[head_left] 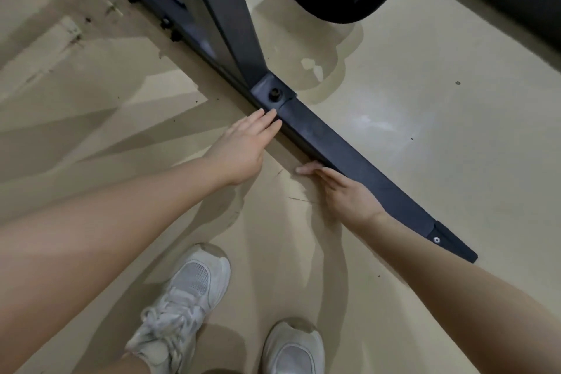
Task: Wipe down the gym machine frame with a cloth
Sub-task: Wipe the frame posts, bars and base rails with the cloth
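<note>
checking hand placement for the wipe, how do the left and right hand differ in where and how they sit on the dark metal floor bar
The left hand sits farther along the dark metal floor bar, fingertips by the bolted joint bracket; the right hand sits nearer the bar's capped end. The left hand shows its back, fingers together; the right hand lies low along the bar's near edge by the beige floor. Both have straight fingers, and no cloth is visible.

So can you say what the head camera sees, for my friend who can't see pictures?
Two bare hands, the left hand and right hand, reach down with straight fingers to a dark frame bar on a tan floor. No cloth shows. White sneakers stand below.
</note>
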Motion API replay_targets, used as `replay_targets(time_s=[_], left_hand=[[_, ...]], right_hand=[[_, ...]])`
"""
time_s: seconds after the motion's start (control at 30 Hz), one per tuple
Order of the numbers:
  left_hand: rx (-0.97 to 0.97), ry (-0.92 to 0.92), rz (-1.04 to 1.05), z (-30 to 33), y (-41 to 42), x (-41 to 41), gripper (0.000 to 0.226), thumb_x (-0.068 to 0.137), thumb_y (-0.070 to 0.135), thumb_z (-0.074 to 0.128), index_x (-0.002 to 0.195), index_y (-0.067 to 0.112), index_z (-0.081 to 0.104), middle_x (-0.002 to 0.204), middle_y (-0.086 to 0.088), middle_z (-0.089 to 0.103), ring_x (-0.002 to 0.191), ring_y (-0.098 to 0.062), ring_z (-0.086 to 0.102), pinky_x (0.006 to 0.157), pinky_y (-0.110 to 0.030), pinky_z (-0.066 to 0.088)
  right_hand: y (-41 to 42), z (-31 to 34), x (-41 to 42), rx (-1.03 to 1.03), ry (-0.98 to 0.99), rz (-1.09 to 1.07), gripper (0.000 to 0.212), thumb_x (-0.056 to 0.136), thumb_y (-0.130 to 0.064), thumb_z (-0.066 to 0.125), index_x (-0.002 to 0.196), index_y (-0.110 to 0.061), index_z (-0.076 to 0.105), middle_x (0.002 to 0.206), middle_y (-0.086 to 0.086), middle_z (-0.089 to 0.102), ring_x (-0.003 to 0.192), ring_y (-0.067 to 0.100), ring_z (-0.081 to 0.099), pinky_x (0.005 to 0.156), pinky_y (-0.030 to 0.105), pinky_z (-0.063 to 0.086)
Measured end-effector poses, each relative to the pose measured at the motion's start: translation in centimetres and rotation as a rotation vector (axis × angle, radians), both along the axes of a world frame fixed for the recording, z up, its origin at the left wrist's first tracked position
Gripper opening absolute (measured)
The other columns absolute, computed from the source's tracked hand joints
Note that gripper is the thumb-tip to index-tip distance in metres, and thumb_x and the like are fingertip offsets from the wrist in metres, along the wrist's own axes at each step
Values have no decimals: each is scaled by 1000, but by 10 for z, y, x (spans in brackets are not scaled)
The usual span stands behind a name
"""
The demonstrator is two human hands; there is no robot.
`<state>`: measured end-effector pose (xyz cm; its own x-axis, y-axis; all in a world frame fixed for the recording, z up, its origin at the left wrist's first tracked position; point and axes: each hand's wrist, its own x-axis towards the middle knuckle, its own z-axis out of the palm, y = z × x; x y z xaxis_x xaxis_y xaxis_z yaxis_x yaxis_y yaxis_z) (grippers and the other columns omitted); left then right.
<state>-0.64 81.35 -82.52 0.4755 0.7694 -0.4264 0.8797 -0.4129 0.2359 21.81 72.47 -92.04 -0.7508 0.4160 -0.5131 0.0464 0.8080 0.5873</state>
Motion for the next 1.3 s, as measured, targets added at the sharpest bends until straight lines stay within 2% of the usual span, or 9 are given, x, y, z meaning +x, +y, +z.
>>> replay_targets(time_s=[0.13,0.37,0.47,0.6,0.8,0.9,1.0,1.17,1.3], left_hand=[[11,43,58,0,4,-8,69,92,0,33,151,20,3,159,2,-10,146,-16,-8,116,-30,-1],[-38,-21,180,-9,8,-4,72,93,2,39,151,20,0,159,3,-10,146,-15,-5,117,-31,4],[-37,-68,208,-13,4,-6,73,93,2,40,151,19,-1,159,3,-11,146,-15,-5,118,-32,5],[-39,-41,188,-16,9,-10,75,92,0,39,151,19,-3,158,2,-14,146,-15,-7,118,-30,2],[28,4,166,-23,7,-1,80,89,8,49,151,19,1,159,-4,-11,146,-18,-5,117,-31,2],[32,46,133,-18,9,1,82,88,11,50,151,19,-3,158,-7,-12,146,-20,-7,117,-31,-2],[29,80,119,-15,11,5,83,89,10,48,150,23,-8,157,-10,-17,145,-22,-13,115,-31,-8],[-9,37,164,-21,6,10,87,88,13,51,150,22,-9,155,-12,-22,144,-25,-17,116,-32,-3],[-25,35,170,-21,4,9,88,86,10,50,150,24,-9,155,-9,-23,144,-24,-16,116,-33,1]], right_hand=[[-22,28,18,122,41,-356,67,98,-22,25,147,8,-9,154,23,-25,138,39,-33,114,42,-19],[52,56,-45,63,325,-522,58,94,-21,4,144,-2,-16,149,9,-28,134,28,-32,99,46,-39],[73,53,-52,0,613,-742,59,99,-23,26,152,-6,7,160,11,6,148,27,3,117,41,-5],[34,42,-36,-65,821,-857,53,91,-12,28,142,-2,41,148,15,41,135,34,41,109,43,34],[92,40,-92,-95,849,-1144,55,99,-17,16,151,0,11,159,18,11,146,33,13,118,40,10],[79,37,-95,-63,945,-1298,58,91,-15,19,144,4,34,148,23,37,136,36,39,112,43,30],[50,34,-61,-60,1060,-1353,52,83,-14,50,131,6,49,127,25,56,108,40,59,95,47,47],[84,33,-69,-30,1130,-1434,44,58,-31,81,82,-1,58,70,15,60,60,33,58,66,35,49],[67,29,-48,-36,1117,-1342,40,65,-34,79,87,-8,59,70,6,59,60,30,57,68,33,42]])
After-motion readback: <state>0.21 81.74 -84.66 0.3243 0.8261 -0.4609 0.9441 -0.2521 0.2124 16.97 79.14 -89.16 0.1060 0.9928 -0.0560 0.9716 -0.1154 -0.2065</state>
